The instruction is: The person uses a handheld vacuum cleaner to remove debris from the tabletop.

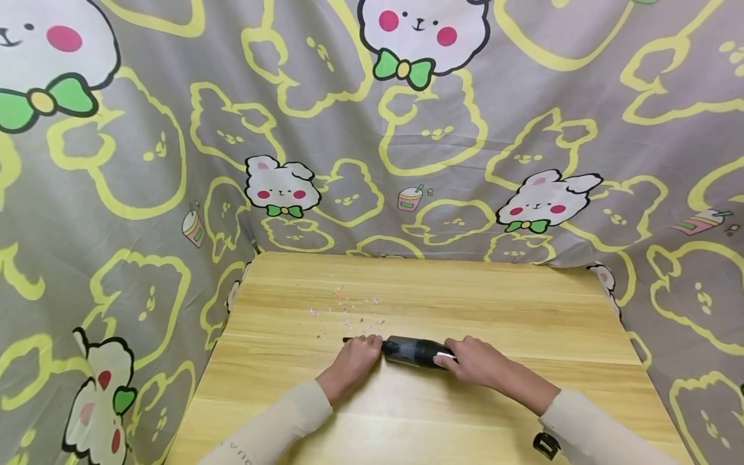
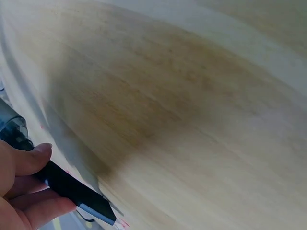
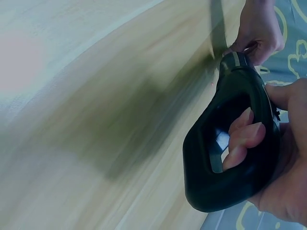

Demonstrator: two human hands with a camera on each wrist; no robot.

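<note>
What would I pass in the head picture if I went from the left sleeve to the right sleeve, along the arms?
Left sleeve → left hand → vacuum body → right hand → right sleeve.

- The left arm is covered by a light beige, plain-looking left sleeve (image 1: pixel 285 416).
- Dark letters (image 1: pixel 239 452) are printed on that cloth; they are partly cut off and cannot be fully read.
- The same beige cloth is worn as a right sleeve (image 1: pixel 589 423), beyond which a stretch of forearm (image 1: pixel 526 385) is left bare.
- A small black piece (image 1: pixel 545 444) is seen beside it; its fastening cannot be made out.
- Both left grip (image 1: pixel 356 360) and right grip (image 1: pixel 478 361) are bare.
</note>
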